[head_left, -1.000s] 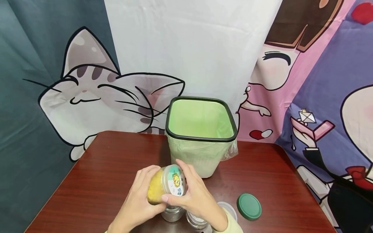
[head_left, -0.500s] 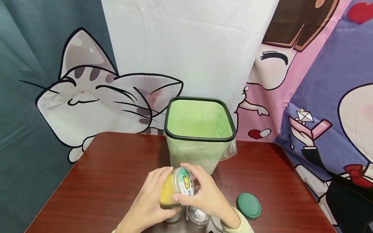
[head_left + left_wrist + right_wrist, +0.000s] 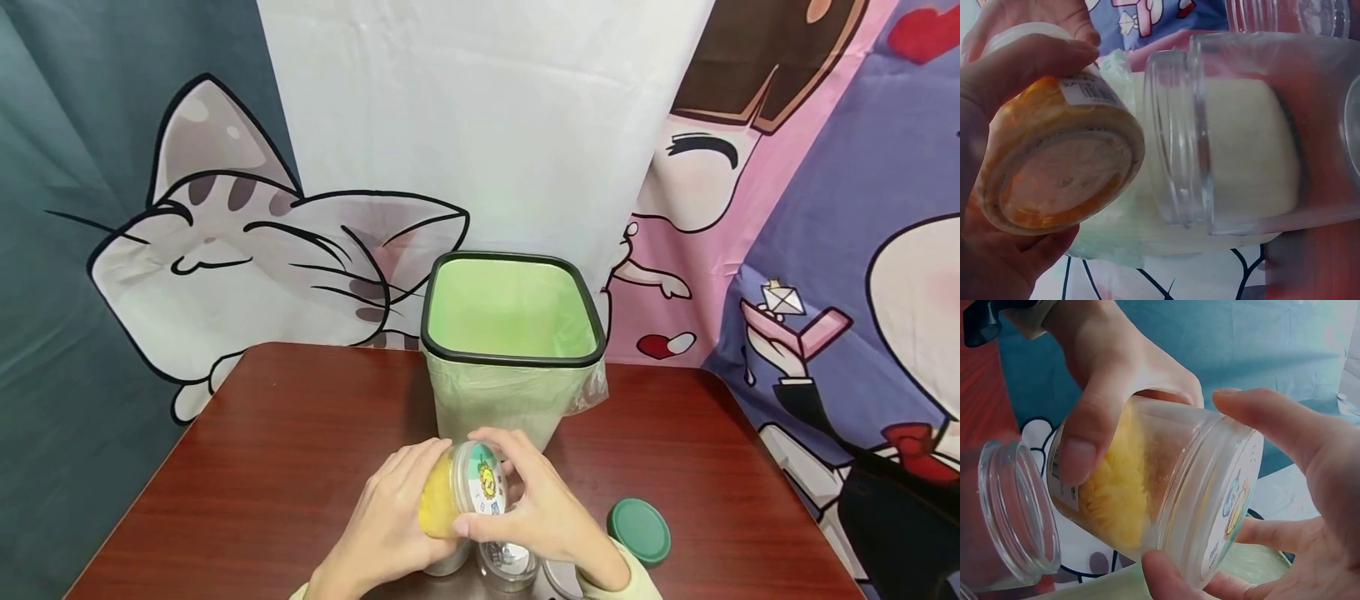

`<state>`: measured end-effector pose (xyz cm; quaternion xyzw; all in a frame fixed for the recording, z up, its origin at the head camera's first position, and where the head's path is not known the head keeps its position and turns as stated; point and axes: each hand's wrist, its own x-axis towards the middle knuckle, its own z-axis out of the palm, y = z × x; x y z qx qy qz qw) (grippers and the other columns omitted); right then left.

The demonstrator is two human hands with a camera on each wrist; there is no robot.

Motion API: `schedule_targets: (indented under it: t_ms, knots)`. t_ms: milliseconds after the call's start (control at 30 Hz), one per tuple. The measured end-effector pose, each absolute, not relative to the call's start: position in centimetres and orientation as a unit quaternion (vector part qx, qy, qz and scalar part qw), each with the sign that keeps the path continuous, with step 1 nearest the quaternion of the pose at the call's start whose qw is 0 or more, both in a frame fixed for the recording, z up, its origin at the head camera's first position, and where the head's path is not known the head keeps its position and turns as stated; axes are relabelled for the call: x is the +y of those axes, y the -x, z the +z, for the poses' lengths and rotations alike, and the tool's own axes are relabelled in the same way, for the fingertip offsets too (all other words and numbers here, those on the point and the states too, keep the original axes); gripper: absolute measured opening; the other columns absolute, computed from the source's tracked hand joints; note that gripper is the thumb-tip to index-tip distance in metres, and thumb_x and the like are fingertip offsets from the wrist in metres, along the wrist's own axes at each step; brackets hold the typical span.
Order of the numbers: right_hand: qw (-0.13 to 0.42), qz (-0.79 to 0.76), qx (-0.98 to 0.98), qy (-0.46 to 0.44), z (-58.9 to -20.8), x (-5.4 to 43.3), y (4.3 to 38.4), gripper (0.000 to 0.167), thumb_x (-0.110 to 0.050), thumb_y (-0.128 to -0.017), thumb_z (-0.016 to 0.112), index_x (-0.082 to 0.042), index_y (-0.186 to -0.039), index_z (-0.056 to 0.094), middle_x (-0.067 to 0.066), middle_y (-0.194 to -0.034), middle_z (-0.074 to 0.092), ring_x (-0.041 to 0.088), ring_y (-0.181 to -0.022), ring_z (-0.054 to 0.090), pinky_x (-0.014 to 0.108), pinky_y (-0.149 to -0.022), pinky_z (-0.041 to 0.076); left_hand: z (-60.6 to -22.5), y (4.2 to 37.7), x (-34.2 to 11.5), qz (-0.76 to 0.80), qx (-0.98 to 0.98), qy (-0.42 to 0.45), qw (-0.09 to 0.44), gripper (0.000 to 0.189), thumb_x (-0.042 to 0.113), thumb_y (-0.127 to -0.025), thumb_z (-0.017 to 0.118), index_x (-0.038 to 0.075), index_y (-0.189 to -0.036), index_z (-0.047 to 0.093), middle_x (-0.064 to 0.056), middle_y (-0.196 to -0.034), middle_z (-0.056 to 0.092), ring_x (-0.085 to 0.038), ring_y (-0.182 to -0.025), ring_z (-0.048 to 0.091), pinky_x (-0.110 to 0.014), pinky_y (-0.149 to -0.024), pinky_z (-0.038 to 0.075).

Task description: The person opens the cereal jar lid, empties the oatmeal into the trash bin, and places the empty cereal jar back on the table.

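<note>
My left hand [image 3: 393, 517] grips the body of a clear jar [image 3: 437, 504] with yellow, fluffy-looking contents. The jar is tilted, its printed lid [image 3: 487, 479] facing right and its base showing in the left wrist view. Round the lid curl the fingers and thumb of my right hand [image 3: 551, 508]. The lid still sits on the jar, and in the right wrist view the yellow stuff [image 3: 1119, 494] fills only the lower part. Just below the hands stand an open-mouthed clear jar [image 3: 1013, 512] and another clear jar [image 3: 510, 568], partly hidden.
A pale green bin [image 3: 495, 400] with a black rim and a plastic liner stands behind the hands. A green lid [image 3: 639, 530] lies on the reddish-brown table [image 3: 300, 433] to the right. A clear round lid [image 3: 558, 577] lies partly under the right wrist. A printed cloth hangs behind.
Both hands have moved right and slightly down with the yellow-filled jar, uncovering more of the clear jar at the front. The grip on jar and lid stays the same.
</note>
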<state>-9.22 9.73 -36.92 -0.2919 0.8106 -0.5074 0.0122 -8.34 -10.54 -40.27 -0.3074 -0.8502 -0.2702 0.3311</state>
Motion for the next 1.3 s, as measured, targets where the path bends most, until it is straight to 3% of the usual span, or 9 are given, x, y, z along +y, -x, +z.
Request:
schedule_targets:
  t_ms: [400, 733, 867, 1067, 1300]
  knots:
    - [0.044, -0.541, 0.786, 0.296, -37.2, 9.6, 9.1, 0.070, -0.032, -0.065, 0.081, -0.030, -0.125, 0.045, -0.005, -0.111, 0.048, 0.019, -0.082, 0.051, 0.029, -0.060, 0.052, -39.7, 8.6, -11.2, -0.256, -0.858, 0.327, 0.304, 0.088, 0.036, -0.035, 0.081, 0.005, -0.114, 0.055, 0.002, -0.104, 0.059, -0.013, -0.091, 0.055, -0.031, -0.080, 0.044]
    - [0.035, -0.547, 0.776, 0.313, -37.6, 9.6, 9.1, 0.069, -0.030, -0.065, 0.082, -0.023, -0.125, 0.048, -0.002, -0.108, 0.048, 0.018, -0.080, 0.047, 0.028, -0.057, 0.052, -39.8, 8.7, -11.3, -0.272, -0.867, 0.322, 0.266, 0.087, 0.038, -0.031, 0.082, 0.009, -0.110, 0.057, 0.009, -0.102, 0.059, -0.007, -0.089, 0.053, -0.029, -0.074, 0.047]
    - [0.021, -0.524, 0.783, 0.335, -37.6, 9.7, 9.2, 0.067, -0.033, -0.067, 0.081, -0.022, -0.124, 0.049, -0.004, -0.105, 0.048, 0.015, -0.079, 0.046, 0.026, -0.056, 0.051, -39.9, 9.0, -11.4, -0.293, -0.864, 0.330, 0.242, 0.085, 0.040, -0.034, 0.083, 0.013, -0.110, 0.057, 0.012, -0.102, 0.058, -0.005, -0.089, 0.053, -0.028, -0.071, 0.047]
    - [-0.008, -0.450, 0.781, 0.433, -36.2, 9.9, 9.1, 0.067, -0.034, -0.066, 0.081, -0.022, -0.125, 0.049, -0.005, -0.104, 0.044, 0.009, -0.084, 0.047, 0.020, -0.057, 0.046, -39.7, 8.8, -11.8, -0.358, -0.844, 0.365, 0.159, 0.083, 0.042, -0.043, 0.086, 0.020, -0.117, 0.052, 0.016, -0.103, 0.055, 0.000, -0.086, 0.052, -0.018, -0.070, 0.046]
    - [-0.001, -0.467, 0.761, 0.450, -32.7, 9.7, 8.6, 0.067, -0.017, -0.063, 0.083, -0.015, -0.121, 0.050, 0.001, -0.107, 0.045, 0.013, -0.089, 0.049, 0.022, -0.060, 0.049, -38.4, 8.9, -11.8, -0.365, -0.834, 0.369, 0.188, 0.083, 0.042, -0.045, 0.085, 0.025, -0.118, 0.050, 0.017, -0.107, 0.053, -0.001, -0.090, 0.051, -0.016, -0.073, 0.044]
